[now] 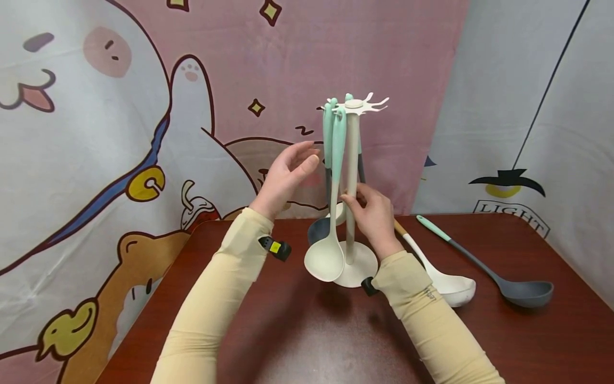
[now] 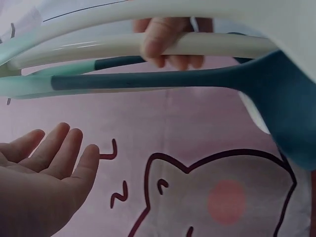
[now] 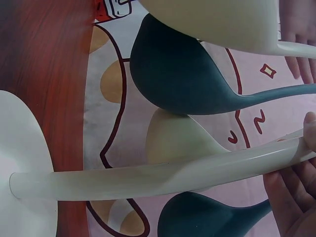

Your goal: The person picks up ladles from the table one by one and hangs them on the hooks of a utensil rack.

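A cream utensil stand [image 1: 352, 141] stands upright on its round base [image 1: 360, 266], with a prong rack on top. My right hand [image 1: 376, 217] grips its pole [image 3: 113, 184] about midway up, thumb and fingers around it. Several ladles with mint handles hang from the rack's left and back side. In front is a white ladle [image 1: 324, 260]; behind it hang a dark blue-grey ladle [image 1: 317, 231] and a second white bowl [image 3: 170, 136], partly hidden. Left of the hanging handles, my left hand [image 1: 287, 177] is raised with fingers loosely extended, holding nothing.
On the brown table [image 1: 307, 341], right of the stand, lie a white ladle with a wood-coloured handle [image 1: 453, 289], partly behind my right forearm, and a grey ladle with a mint handle [image 1: 525, 294]. A printed cartoon cloth [image 1: 384, 48] hangs behind the table.
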`<state>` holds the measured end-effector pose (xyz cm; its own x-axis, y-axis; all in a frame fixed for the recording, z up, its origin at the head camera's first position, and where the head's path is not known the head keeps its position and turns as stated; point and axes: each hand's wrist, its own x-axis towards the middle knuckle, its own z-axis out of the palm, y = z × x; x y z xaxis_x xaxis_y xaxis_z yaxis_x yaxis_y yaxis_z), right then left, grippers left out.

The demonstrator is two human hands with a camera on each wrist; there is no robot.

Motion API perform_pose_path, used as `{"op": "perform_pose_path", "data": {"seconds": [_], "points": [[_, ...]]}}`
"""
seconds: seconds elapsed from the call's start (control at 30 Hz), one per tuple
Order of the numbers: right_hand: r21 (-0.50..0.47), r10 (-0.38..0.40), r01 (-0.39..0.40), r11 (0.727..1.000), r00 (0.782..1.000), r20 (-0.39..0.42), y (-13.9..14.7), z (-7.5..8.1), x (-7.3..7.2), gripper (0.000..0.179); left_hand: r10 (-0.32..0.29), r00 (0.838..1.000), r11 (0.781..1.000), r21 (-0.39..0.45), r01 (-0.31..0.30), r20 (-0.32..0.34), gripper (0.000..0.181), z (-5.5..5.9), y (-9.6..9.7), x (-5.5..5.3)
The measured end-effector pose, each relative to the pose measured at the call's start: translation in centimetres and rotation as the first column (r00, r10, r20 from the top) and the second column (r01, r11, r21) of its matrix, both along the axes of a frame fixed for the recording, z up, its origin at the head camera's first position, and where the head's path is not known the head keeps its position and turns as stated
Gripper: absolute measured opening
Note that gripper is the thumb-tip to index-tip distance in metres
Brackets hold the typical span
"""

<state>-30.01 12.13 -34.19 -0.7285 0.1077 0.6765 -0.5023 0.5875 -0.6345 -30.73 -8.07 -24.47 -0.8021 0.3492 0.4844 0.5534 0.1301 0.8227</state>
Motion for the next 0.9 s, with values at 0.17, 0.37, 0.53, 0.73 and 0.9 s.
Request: {"op": "perform_pose_path", "data": {"seconds": [0.17, 0.37, 0.53, 0.73, 0.9], "points": [[0.007, -0.004, 0.004, 1.000, 1.000, -0.004, 0.0, 0.0, 0.0, 0.026, -0.004, 1.000, 1.000, 0.001, 0.004, -0.012, 0.112, 1.3, 0.6, -0.3], [0.017, -0.007, 0.007, 1.000, 1.000, -0.005, 0.0, 0.0, 0.0, 0.026, -0.005, 0.999, 0.999, 0.040, 0.007, -0.036, 0.122, 2.5, 1.4, -0.9], [0.016, -0.008, 0.008, 1.000, 1.000, 0.004, 0.0, 0.1, 0.0, 0.026, -0.034, 0.999, 0.992, 0.120, 0.037, -0.028, 0.110, 3.1, 1.9, -1.2], [0.010, -0.004, 0.004, 1.000, 1.000, 0.007, 0.0, 0.1, 0.0, 0.025, -0.023, 0.999, 0.987, 0.161, 0.027, -0.026, 0.058, 4.0, 2.6, -1.5], [0.006, -0.001, 0.001, 1.000, 1.000, 0.002, 0.0, 0.0, 0.0, 0.025, -0.034, 0.999, 0.968, 0.250, 0.035, -0.007, 0.057, 4.8, 3.5, -1.7]]}}
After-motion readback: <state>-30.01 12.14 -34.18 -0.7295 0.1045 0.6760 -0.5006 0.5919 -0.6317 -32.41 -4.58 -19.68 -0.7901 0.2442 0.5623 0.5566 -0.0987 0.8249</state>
